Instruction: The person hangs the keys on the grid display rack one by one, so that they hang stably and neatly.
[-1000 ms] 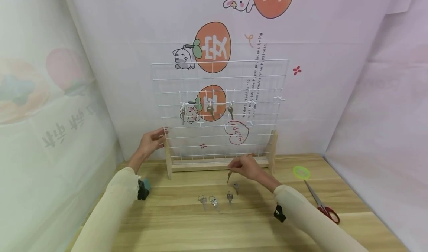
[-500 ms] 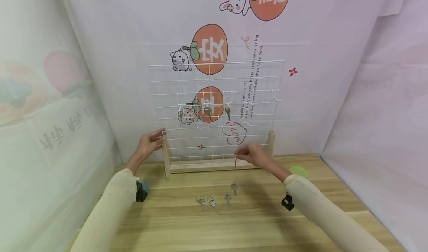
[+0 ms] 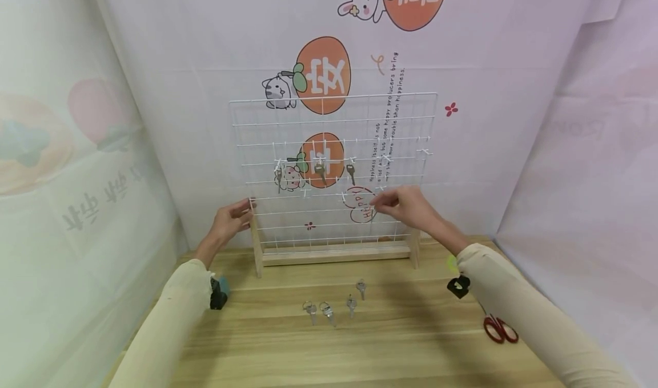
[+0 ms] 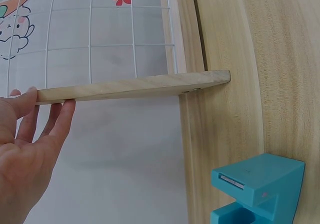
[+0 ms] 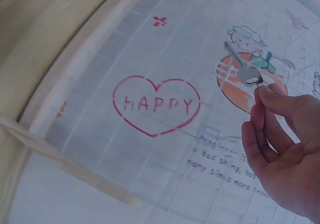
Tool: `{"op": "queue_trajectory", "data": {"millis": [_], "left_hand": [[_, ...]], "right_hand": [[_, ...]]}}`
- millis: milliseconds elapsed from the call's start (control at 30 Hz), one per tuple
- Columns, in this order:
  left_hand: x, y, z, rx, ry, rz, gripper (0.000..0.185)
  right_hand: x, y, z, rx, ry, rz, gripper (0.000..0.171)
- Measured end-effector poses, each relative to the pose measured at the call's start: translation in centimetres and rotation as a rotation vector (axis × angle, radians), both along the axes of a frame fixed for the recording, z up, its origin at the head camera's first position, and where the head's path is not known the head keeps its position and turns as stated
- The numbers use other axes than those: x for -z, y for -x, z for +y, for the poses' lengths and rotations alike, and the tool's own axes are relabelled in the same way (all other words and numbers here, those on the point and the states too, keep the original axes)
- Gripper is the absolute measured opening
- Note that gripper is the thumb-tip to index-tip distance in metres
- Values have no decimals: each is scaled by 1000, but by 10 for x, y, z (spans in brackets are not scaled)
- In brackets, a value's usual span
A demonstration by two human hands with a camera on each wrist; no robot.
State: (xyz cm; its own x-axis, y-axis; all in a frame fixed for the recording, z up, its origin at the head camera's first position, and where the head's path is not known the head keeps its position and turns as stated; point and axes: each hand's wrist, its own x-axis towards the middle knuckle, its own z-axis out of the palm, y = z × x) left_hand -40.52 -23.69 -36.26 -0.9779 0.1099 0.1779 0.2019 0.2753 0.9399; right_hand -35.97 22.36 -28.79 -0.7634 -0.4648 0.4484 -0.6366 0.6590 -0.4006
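In the head view my right hand is raised before the lower right of a white wire grid rack on a wooden stand. Thumb and fingertips pinch a key by its ring end; the right wrist view shows this silver key pointing away from the hand. My left hand grips the top of the stand's left wooden post, thumb on one side and fingers on the other. Three keys hang from hooks on the grid, one of them a dark key. Several more, including a ringed key, lie on the table.
Red-handled scissors lie on the table at right, partly behind the right sleeve. A yellow-green disc is mostly hidden by that arm. A teal block with a slot stands near the left post. Several white hooks without keys stick out from the grid.
My right hand has risen with the key from just above the table to the grid's lower right, moving a little rightward. The left hand stays on the post.
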Motion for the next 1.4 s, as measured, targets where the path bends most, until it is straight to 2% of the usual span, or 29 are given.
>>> {"op": "queue_trajectory", "data": {"millis": [167, 300, 467, 600, 900, 1400], "left_hand": [[0, 0, 0, 6, 3, 4, 55], [-1, 0, 1, 2, 2, -6, 55], [-1, -1, 0, 2, -7, -7, 54], [-1, -2, 0, -1, -7, -8, 55], [0, -2, 0, 8, -16, 11, 51], [1, -2, 2, 11, -21, 23, 52]], "right_hand": [[-19, 2, 7, 52, 3, 37, 14], [-32, 3, 13, 58, 16, 93, 14], [-49, 2, 21, 71, 96, 176, 14], [-59, 4, 25, 83, 154, 205, 15], [-67, 8, 28, 143, 180, 201, 15], [-64, 16, 29, 200, 162, 157, 18]]}}
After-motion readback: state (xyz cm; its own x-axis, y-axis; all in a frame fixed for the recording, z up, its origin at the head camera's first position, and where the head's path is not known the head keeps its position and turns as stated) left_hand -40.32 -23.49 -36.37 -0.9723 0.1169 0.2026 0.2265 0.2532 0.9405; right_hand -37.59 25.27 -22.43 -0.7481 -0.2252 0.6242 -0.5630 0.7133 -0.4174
